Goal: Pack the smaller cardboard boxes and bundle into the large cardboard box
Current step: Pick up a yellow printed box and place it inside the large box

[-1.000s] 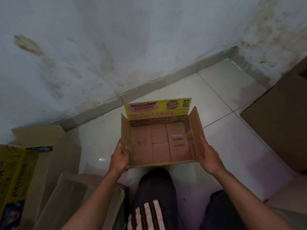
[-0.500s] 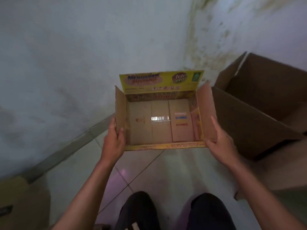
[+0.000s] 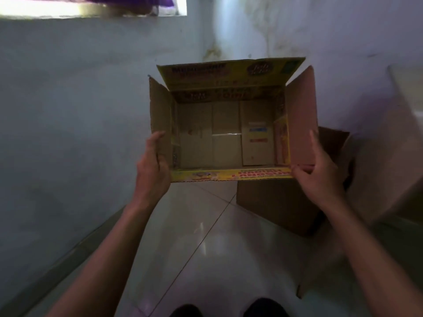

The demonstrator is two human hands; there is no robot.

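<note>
I hold a small open cardboard box [image 3: 226, 138] with yellow printed flaps up in the air, its opening facing me. Nothing lies inside it. My left hand [image 3: 152, 167] grips its left side flap and wall. My right hand [image 3: 317, 169] grips the right front corner and right flap. Behind and below the small box, partly hidden by it, stands the large plain brown cardboard box [image 3: 281, 207] on the tiled floor, with one flap showing at the right.
A pale blue stained wall [image 3: 80, 110] rises at the left and behind. The glossy tiled floor [image 3: 206, 243] lies below, with my dark trouser knees at the bottom edge. A bright window opening [image 3: 91, 6] is at the top left. Pale blurred shapes stand at the far right.
I have raised the small box and carried it rightward, over the near side of the large box. The view has swung up and right; the boxes at the left are out of sight.
</note>
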